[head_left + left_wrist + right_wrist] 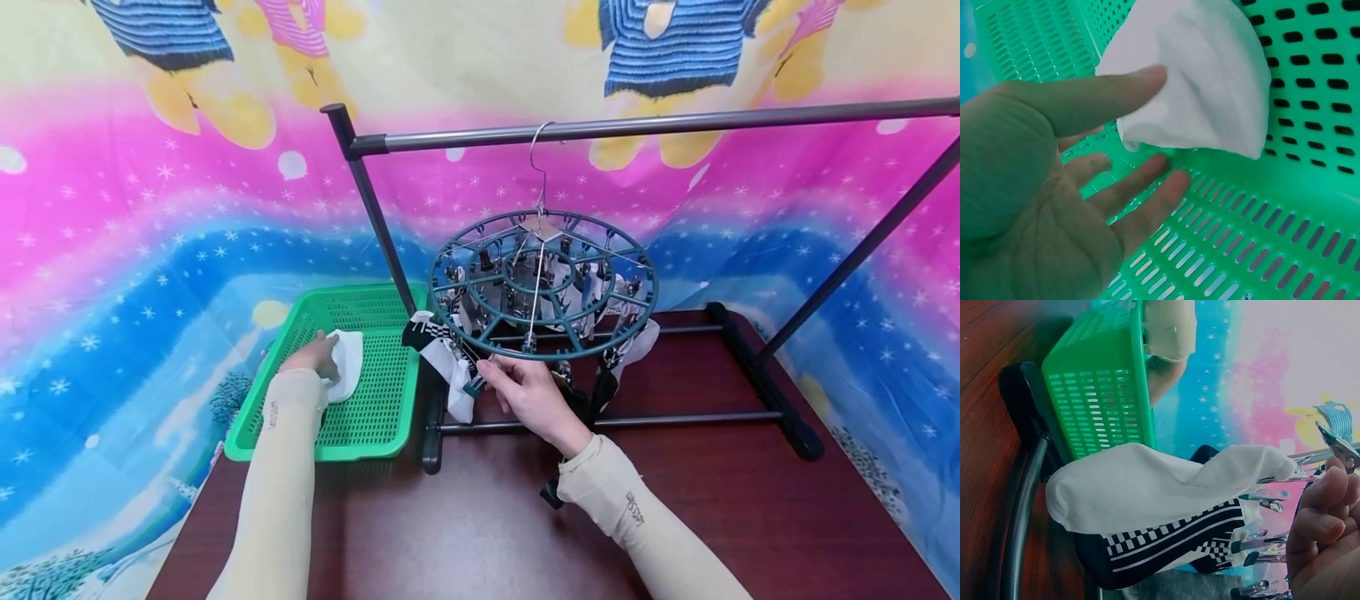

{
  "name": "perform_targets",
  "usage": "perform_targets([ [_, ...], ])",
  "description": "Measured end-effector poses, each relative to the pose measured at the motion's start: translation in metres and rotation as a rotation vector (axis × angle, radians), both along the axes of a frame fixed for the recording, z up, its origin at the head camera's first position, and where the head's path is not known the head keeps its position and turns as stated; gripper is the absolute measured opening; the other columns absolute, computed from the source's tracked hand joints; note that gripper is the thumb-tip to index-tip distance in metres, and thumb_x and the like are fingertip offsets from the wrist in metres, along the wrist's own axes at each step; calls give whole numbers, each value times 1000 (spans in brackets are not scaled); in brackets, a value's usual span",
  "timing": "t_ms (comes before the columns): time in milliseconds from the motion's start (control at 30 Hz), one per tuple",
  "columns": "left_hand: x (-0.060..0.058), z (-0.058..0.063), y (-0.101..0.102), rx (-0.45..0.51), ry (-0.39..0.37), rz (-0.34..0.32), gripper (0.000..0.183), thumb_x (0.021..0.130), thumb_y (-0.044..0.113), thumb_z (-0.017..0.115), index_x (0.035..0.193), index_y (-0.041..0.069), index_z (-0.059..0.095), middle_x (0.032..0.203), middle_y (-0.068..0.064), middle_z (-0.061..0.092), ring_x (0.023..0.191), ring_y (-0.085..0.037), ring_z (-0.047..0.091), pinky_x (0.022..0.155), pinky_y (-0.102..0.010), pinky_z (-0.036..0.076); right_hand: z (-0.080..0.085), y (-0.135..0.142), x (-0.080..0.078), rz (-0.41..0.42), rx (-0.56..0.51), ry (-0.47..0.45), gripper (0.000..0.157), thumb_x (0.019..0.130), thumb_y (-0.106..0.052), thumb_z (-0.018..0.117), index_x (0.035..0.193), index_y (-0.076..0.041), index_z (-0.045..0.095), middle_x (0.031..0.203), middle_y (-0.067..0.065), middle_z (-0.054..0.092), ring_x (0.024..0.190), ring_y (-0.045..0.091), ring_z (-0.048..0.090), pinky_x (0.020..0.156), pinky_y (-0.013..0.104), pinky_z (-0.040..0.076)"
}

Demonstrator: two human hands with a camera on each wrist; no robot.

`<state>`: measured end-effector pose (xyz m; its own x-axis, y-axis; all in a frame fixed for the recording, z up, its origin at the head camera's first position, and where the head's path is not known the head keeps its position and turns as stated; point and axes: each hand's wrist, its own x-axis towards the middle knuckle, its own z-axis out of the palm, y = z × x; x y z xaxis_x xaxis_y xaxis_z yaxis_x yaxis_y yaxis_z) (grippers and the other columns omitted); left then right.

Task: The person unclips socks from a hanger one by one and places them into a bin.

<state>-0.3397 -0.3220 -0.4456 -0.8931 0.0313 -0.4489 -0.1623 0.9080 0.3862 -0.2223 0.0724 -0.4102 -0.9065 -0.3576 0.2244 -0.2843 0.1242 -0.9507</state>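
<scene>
My left hand (pixel 311 358) is inside the green basket (pixel 401 408), at the edge of a crumpled white sock (pixel 347 367). In the left wrist view the thumb overlaps that sock (pixel 1204 81) while the other fingers spread loosely below its edge. My right hand (pixel 528 396) is raised under the front rim of a round clip hanger (pixel 538 354). Its thumb and fingers pinch a green-tipped metal clip (pixel 1342 450). Close by hangs a white sock (pixel 1141 487), in front of a black-and-white checkered sock (pixel 1172 547).
A dark metal rack (pixel 600 129) carries the hanger by a hook; its feet stand on the reddish-brown table (pixel 450 533). More clipped socks (pixel 630 346) hang at the hanger's right side. A cartoon-print cloth (pixel 112 250) covers the wall behind.
</scene>
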Motion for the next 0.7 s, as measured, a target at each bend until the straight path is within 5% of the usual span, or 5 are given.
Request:
perform_targets([
  [100,1,-2,1,8,-5,-10,83,97,3,61,165,6,14,171,-23,-6,155,-54,2,114,-63,36,1,0,1,2,-5,-3,33,108,-29,57,85,-6,62,62,5,47,56,33,49,58,30,45],
  [200,3,-2,1,48,-56,63,85,95,8,66,166,17,21,172,-22,3,155,-53,10,116,-65,34,2,0,1,3,-15,-5,34,108,-29,57,84,-7,62,62,5,46,62,47,47,57,28,44],
  [400,4,-6,2,93,-132,225,91,89,7,71,164,34,26,171,-25,10,141,-47,35,81,-45,54,1,0,1,4,-19,3,34,108,-29,57,83,-6,62,62,5,46,62,48,46,56,28,44],
  [500,3,-7,4,50,-118,179,92,88,4,69,165,30,26,172,-25,6,139,-46,36,74,-39,52,0,0,0,2,-14,1,34,108,-29,57,84,-6,62,62,4,47,62,48,47,56,27,44],
  [700,5,-5,8,-65,-72,61,87,90,4,66,165,17,24,173,-20,0,155,-53,11,89,-45,48,0,0,1,0,-4,-5,33,108,-30,57,85,-7,62,62,4,47,64,49,47,57,27,44],
])
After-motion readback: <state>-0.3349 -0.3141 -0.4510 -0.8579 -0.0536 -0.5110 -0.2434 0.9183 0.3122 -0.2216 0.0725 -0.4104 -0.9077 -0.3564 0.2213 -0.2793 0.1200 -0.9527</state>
